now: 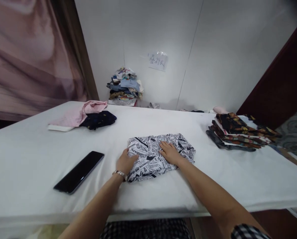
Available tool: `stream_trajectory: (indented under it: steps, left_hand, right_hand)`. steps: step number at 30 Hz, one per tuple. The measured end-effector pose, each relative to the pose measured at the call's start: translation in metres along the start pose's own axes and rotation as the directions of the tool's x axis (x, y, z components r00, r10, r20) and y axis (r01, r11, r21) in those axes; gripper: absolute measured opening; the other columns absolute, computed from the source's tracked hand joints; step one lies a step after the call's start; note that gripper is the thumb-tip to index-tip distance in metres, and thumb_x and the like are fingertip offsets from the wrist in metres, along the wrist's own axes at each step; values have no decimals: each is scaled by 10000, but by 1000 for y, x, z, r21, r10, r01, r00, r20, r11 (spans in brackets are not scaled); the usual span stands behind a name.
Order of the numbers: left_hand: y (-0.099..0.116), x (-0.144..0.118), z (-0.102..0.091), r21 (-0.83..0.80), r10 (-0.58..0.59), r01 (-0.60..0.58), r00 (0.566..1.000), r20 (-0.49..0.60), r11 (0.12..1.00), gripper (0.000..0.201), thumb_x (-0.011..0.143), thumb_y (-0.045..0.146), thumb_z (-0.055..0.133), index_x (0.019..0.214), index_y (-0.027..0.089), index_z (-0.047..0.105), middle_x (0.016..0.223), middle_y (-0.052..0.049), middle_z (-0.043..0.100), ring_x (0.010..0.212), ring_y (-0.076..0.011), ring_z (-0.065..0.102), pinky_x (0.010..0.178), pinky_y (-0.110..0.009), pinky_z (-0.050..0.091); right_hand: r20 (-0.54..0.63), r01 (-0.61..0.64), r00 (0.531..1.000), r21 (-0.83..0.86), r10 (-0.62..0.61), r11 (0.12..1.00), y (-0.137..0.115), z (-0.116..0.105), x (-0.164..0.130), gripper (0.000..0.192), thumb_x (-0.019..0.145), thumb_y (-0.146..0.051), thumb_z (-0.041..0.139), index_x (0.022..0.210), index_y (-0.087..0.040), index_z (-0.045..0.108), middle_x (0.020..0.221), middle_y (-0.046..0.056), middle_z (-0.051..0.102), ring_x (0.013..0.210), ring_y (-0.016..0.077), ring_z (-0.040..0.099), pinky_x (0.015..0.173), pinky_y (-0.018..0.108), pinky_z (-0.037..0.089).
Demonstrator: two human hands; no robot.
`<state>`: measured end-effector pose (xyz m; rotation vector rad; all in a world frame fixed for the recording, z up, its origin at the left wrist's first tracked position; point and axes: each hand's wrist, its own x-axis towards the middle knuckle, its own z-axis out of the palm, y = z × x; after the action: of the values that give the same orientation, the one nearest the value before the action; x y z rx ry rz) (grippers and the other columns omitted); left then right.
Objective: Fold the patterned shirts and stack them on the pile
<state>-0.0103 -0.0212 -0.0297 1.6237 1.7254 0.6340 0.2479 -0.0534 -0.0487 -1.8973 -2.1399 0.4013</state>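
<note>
We count two hands: one left hand [125, 162] and one right hand [170, 153], with one bracelet [120, 173] between them. We see one table [158, 196], one phone [80, 172], one newspaper-print cloth [148, 162], one pink cloth [72, 116] and one dark cloth [98, 120]. We make out two stacks of clothes, a right stack [240, 132] and a back stack [125, 84], though we cannot tell how many pieces each has. We also count one paper sign [157, 61] and one curtain [36, 49].

Phone [79, 172], newsprint garment [148, 162], clothing [238, 137] on white table [29, 156]
</note>
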Motion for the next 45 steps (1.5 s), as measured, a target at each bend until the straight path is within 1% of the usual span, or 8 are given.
stream_trajectory:
  steps: [5, 8, 15, 23, 26, 29, 37, 45]
  left_hand:
    - [-3, -1, 2, 21, 27, -27, 999, 17, 999, 692, 781, 450, 598, 1379, 134, 453, 1276, -154, 646, 1147, -297, 619, 958, -370, 454]
    - [-3, -1, 2, 16, 36, -36, 999, 19, 999, 691, 785, 451, 589, 1387, 143, 443, 1287, -149, 641, 1169, -309, 605, 962, -384, 448]
    - [-1, -4, 1, -34, 17, -16, 999, 33, 999, 683, 798, 473, 583, 1379, 144, 443, 1299, -151, 629, 1201, -311, 581, 982, -388, 437]
    - [-10, -1, 4, -227, 48, -35, 998, 49, 973, 711, 829, 589, 536, 1374, 142, 440, 1168, -146, 691, 1059, -273, 656, 923, -374, 476]
    - [-11, -2, 5, -255, 59, -30, 993, 105, 967, 762, 800, 562, 589, 1411, 158, 380, 1106, -113, 715, 884, -244, 695, 778, -347, 519]
    - [-10, -4, 5, -194, 72, -50, 991, 110, 980, 746, 790, 511, 614, 1408, 164, 384, 1123, -105, 705, 886, -238, 689, 761, -335, 513]
    - [-10, -2, 3, -68, 103, -102, 995, 1, 992, 575, 781, 276, 579, 1335, 160, 479, 999, -65, 710, 858, -217, 678, 783, -322, 500]
    - [-6, -10, 0, 154, 170, -173, 985, 32, 973, 559, 833, 247, 479, 1386, 169, 444, 1189, -136, 676, 1051, -284, 654, 907, -404, 483]
  right_hand:
    - [-211, -81, 970, 193, 122, 978, -12, -19, -12, 440, 972, -413, 366, 1271, -224, 628, 1298, 80, 638, 1209, 226, 575, 1032, 387, 433]
    - [-113, -156, 976, 236, 186, 959, -27, -25, -19, 462, 944, -452, 429, 1272, -194, 628, 1062, 96, 732, 975, 241, 679, 863, 364, 526]
    - [39, -219, 975, 322, 218, 921, -50, -13, -9, 689, 822, -464, 639, 1439, -211, 466, 1449, 114, 500, 1288, 314, 516, 1036, 435, 449]
    - [-203, -120, 954, 422, 223, 899, -40, -27, -13, 556, 840, -263, 597, 1390, -260, 513, 1399, 49, 561, 1288, 243, 516, 1068, 413, 420]
    - [-139, -233, 943, 368, 301, 900, -25, -23, -16, 581, 801, -211, 625, 1375, -198, 536, 1388, 93, 568, 1299, 262, 505, 1099, 423, 378]
    - [-85, -267, 943, 383, 321, 885, -15, -11, -18, 582, 795, -232, 642, 1365, -169, 546, 1390, 118, 563, 1287, 261, 517, 1099, 408, 373]
    - [-178, -109, 956, 520, 233, 847, -15, -7, -21, 556, 802, -271, 640, 1348, -215, 560, 1382, 83, 572, 1286, 243, 515, 1103, 413, 370]
    - [-76, -204, 958, 500, 277, 842, -24, -10, -31, 642, 812, -372, 650, 1417, -224, 491, 1325, 108, 600, 1117, 267, 604, 948, 414, 481]
